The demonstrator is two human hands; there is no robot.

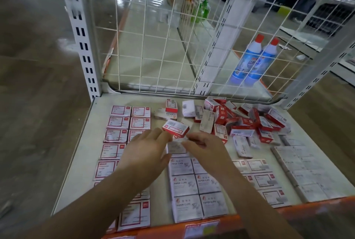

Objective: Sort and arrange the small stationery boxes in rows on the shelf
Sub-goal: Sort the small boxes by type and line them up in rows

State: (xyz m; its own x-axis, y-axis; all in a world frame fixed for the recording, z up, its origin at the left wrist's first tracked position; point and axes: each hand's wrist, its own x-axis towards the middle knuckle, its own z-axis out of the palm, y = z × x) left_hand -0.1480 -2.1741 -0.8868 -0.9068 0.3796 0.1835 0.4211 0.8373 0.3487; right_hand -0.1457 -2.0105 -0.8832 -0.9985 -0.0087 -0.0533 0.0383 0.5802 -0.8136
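- The forearms hide parts of the left rows of red-framed boxes (119, 135); small print on most boxes is too blurred to read.
- Left hand (146, 152) lies spread, its fingertips at a red box (175, 128).
- Right hand (206, 145) pinches a grey paper-clip box (176, 147) at the head of the grey rows (197, 192) on the shelf (84, 154).
- An unsorted pile (247, 121) lies at back right; two bottles (253, 60) stand behind the wire grid (163, 46).

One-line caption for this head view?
Both hands reach over rowed boxes on the shelf; left hand touches a red-and-white box.
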